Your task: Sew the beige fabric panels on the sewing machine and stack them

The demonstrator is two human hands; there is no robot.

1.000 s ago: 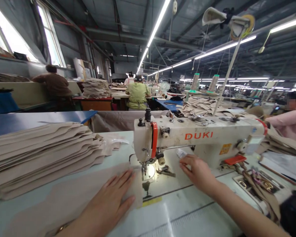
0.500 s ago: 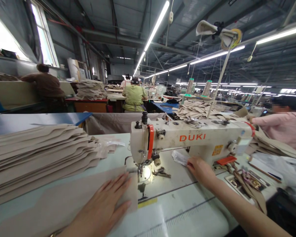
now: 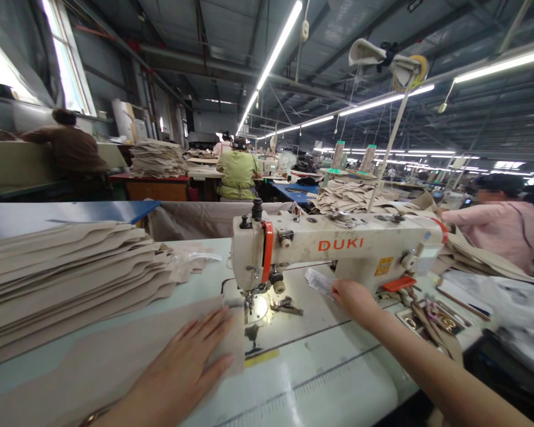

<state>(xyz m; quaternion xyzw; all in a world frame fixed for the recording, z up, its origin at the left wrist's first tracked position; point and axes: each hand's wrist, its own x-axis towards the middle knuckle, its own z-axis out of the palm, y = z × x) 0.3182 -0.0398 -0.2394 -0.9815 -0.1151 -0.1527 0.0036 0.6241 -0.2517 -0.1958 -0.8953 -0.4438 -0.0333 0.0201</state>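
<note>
My left hand (image 3: 196, 356) lies flat with fingers stretched out on a beige fabric panel (image 3: 111, 350), whose right edge reaches the needle area of a white sewing machine (image 3: 302, 243). Under the machine's arm, my right hand (image 3: 353, 302) has its fingers closed on the near end of a small bundle of thin white strips that look like labels (image 3: 318, 281). The fingertips are partly hidden from view. A metal folding guide (image 3: 287, 305) lies on the bed right of the needle plate (image 3: 260, 307).
A tall stack of beige panels (image 3: 71, 279) stands at the left. On the right are a tray of rings and straps (image 3: 436, 320) and clear plastic (image 3: 507, 302). A thread stand pole (image 3: 389, 154) rises behind the machine. A co-worker in pink (image 3: 493, 225) sits at the right.
The whole view has shifted slightly, so things appear a little further left. My left hand stays on the panel, and my right hand keeps hold of the white labels in about the same place.
</note>
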